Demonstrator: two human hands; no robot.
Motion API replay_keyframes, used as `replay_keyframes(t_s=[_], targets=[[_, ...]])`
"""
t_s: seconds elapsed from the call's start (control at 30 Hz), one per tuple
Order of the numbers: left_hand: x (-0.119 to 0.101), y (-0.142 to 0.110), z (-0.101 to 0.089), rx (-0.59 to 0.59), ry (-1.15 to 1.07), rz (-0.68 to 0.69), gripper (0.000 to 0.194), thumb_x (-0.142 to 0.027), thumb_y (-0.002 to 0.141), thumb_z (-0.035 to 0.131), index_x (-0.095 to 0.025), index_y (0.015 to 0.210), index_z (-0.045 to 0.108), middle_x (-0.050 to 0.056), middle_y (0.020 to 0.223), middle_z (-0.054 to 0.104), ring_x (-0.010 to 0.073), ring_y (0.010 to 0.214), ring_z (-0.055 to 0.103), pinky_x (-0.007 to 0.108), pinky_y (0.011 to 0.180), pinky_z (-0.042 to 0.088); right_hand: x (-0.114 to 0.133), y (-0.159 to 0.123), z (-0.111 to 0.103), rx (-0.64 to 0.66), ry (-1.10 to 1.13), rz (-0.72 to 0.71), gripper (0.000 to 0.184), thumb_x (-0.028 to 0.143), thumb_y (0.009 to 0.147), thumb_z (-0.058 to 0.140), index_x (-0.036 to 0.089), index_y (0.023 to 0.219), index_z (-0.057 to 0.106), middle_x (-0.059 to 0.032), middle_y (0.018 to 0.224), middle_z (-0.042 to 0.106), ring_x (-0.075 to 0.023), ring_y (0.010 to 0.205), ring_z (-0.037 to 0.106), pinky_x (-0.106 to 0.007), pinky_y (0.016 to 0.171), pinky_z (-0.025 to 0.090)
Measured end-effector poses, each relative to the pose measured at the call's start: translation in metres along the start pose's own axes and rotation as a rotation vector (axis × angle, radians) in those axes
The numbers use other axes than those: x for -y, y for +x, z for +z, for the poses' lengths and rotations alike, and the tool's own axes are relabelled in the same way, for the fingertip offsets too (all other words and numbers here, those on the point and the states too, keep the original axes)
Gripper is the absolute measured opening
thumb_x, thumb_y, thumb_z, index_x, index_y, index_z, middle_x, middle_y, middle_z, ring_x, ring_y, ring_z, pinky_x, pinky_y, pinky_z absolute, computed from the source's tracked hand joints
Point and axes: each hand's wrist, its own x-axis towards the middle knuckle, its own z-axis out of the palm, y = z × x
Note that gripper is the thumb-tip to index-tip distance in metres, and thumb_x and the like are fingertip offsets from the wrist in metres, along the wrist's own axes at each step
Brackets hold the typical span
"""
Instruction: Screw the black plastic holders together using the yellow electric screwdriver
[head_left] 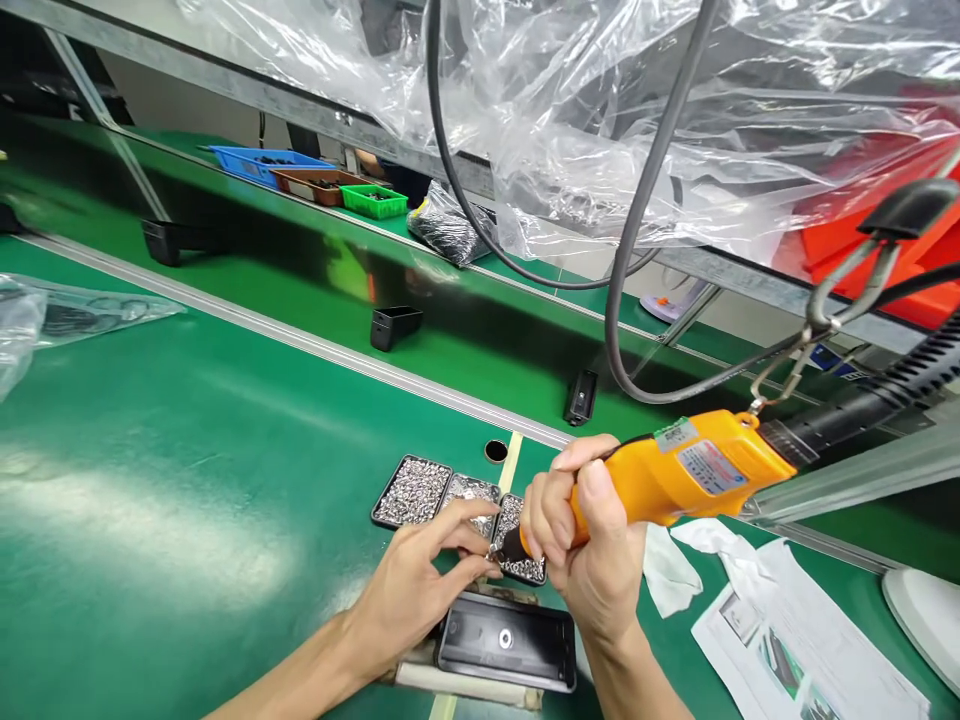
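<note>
Well, right hand [600, 565]: wrapped around the orange driver [667, 478], its dark nose [513, 546] brought up to your left fingertips. Hold the body steady and avoid running it while skin is this near.
Left hand [412, 590]: narrow, thumb and fingers pinching what looks like a small metal piece [493, 551] at the nose (it is too small to name surely). Grip it by its edges and line it up straight with the driver, because a tilted piece can slip off.
Black housing [517, 675]: lying just below your hands on a padded support [465, 684], hollow side up, with a shiny ring [506, 637] near its middle. Work a little clear of it, so that a dropped piece does not scratch the inside.
Parts trays [377, 513]: three, side by side on the worktop [225, 450] beyond the housing, filled with small metal parts. Mind your left wrist, which could nudge a rim.
Hanging cable [626, 270]: looped above the worktop, well apart from your fingers. Let the metal hook [816, 315] take some of the weight, and guide the tool gently instead of pulling against it.
</note>
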Motion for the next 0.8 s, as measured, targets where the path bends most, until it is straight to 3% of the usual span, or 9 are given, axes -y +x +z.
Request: replay_keyframes(t_s=[0.17, 0.3, 0.4, 0.67, 0.8], targets=[[0.0, -0.001, 0.001, -0.065, 0.041, 0.101, 0.039, -0.015, 0.092, 0.067, -0.028, 0.128, 0.062, -0.006, 0.087, 0.078, 0.0106, 0.08, 0.075, 0.013, 0.06, 0.055, -0.006, -0.002, 0.002, 0.003, -0.03, 0.008, 0.014, 0.034, 0.105, 0.054, 0.025, 0.097, 0.061, 0.0118, 0.054, 0.038, -0.0043, 0.039, 0.03, -0.016, 0.04, 0.037], [0.0, 0.0, 0.003, -0.145, 0.058, 0.146, 0.038, -0.012, 0.09, 0.068, -0.026, 0.124, 0.062, -0.006, 0.082, 0.076, 0.0096, 0.073, 0.074, 0.015, 0.071, 0.058, -0.01, -0.005, 0.005, -0.013, -0.065, -0.018, 0.009, 0.031, 0.105, 0.056, 0.025, 0.1, 0.061, 0.0121, 0.053, 0.039, -0.0039, 0.039, 0.032, -0.015, 0.042, 0.037], [0.0, 0.0, 0.005, -0.162, 0.029, 0.112, 0.037, -0.01, 0.088, 0.068, -0.025, 0.122, 0.062, -0.007, 0.079, 0.075, 0.0091, 0.071, 0.074, 0.014, 0.068, 0.057, -0.01, -0.005, 0.005, -0.015, -0.058, -0.028, 0.01, 0.032, 0.105, 0.055, 0.025, 0.099, 0.061, 0.0121, 0.053, 0.038, -0.004, 0.039, 0.032, -0.016, 0.041, 0.037], [0.002, -0.003, 0.006, -0.137, -0.032, 0.021, 0.041, -0.009, 0.087, 0.068, -0.026, 0.124, 0.069, -0.006, 0.085, 0.079, 0.0114, 0.079, 0.076, 0.015, 0.065, 0.06, -0.012, -0.001, 0.008, -0.057, -0.073, -0.009, 0.011, 0.033, 0.103, 0.057, 0.025, 0.095, 0.059, 0.0122, 0.052, 0.038, -0.0046, 0.038, 0.031, -0.016, 0.039, 0.036], [0.001, -0.001, 0.001, -0.043, -0.009, 0.041, 0.04, -0.011, 0.093, 0.063, -0.026, 0.13, 0.071, -0.004, 0.092, 0.081, 0.0133, 0.086, 0.076, 0.022, 0.083, 0.06, -0.015, -0.003, 0.008, -0.043, -0.085, -0.008, 0.01, 0.031, 0.103, 0.059, 0.024, 0.095, 0.059, 0.0122, 0.052, 0.038, -0.0044, 0.038, 0.032, -0.016, 0.04, 0.036]])
